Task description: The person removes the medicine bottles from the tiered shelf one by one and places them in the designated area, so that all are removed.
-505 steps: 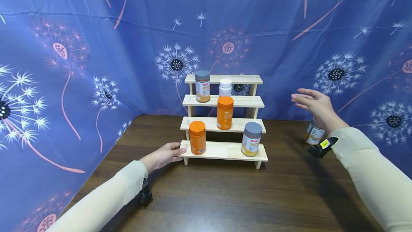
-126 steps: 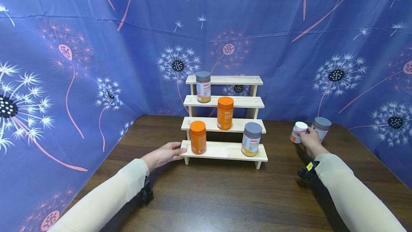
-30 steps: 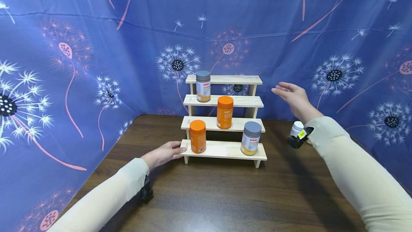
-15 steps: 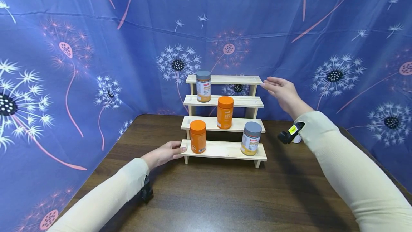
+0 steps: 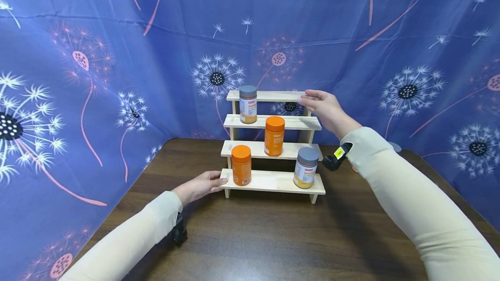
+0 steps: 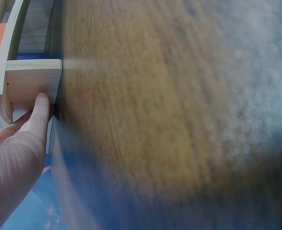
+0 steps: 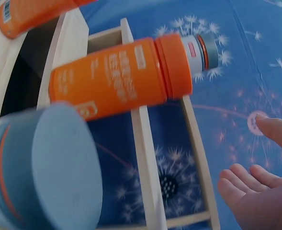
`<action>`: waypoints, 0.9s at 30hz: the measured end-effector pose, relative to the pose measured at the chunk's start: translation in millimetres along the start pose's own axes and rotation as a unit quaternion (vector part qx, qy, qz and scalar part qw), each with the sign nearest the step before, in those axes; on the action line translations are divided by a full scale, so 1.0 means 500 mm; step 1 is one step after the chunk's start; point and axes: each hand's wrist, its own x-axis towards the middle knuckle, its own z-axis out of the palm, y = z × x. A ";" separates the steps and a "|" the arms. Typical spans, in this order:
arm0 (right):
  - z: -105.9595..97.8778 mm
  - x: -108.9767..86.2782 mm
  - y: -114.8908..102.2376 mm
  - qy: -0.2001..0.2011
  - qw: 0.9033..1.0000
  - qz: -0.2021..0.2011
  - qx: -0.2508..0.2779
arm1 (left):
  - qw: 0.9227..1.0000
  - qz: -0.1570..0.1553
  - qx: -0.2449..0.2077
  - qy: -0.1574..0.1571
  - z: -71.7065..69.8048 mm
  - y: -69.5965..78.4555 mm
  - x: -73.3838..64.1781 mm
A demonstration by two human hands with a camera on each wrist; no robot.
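A four-tier wooden stand (image 5: 269, 178) holds several supplement bottles. My left hand (image 5: 200, 187) grips the left end of its lowest shelf, thumb above and a finger against the side leg (image 6: 28, 86). One orange bottle (image 5: 241, 169) stands on that shelf at the left, with a grey-lidded bottle (image 5: 306, 171) at the right. The second shelf carries another orange bottle (image 5: 274, 138); a second grey-lidded bottle (image 5: 248, 106) is on the third, at the left. Fingers extended and holding nothing, my right hand (image 5: 323, 106) overlaps the right end of the top tier in the head view.
Behind the right forearm, the grey lid (image 5: 394, 146) of another bottle peeks out, along with a sliver of an orange label (image 5: 354, 168). The stand is on a dark wooden table (image 5: 250, 233). A blue dandelion-print cloth (image 5: 156, 68) hangs behind and at the sides.
Earlier, a small white-lidded bottle left the third tier, and my right hand set it at the right of the table. Since then that hand has risen and moved left to the stand. The left hand stays put.
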 end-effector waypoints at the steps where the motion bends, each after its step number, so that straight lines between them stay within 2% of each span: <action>1: 0.006 0.001 -0.004 -0.004 1.000 0.001 0.006 | 1.000 0.002 0.000 -0.001 0.000 -0.001 0.001; 5: 0.031 0.006 -0.022 -0.019 0.999 0.004 0.038 | 1.000 0.017 -0.001 -0.008 -0.001 -0.004 0.006; 11: 0.061 0.014 -0.041 -0.025 0.999 0.007 0.037 | 1.000 0.025 -0.008 -0.014 -0.002 -0.006 0.007; 18: 0.092 0.030 -0.048 -0.026 0.999 0.017 0.016 | 1.000 0.014 -0.007 -0.003 0.001 -0.002 0.004; 27: 0.129 0.047 -0.057 -0.036 0.999 0.037 -0.006 | 1.000 0.001 0.004 -0.006 -0.003 0.003 0.006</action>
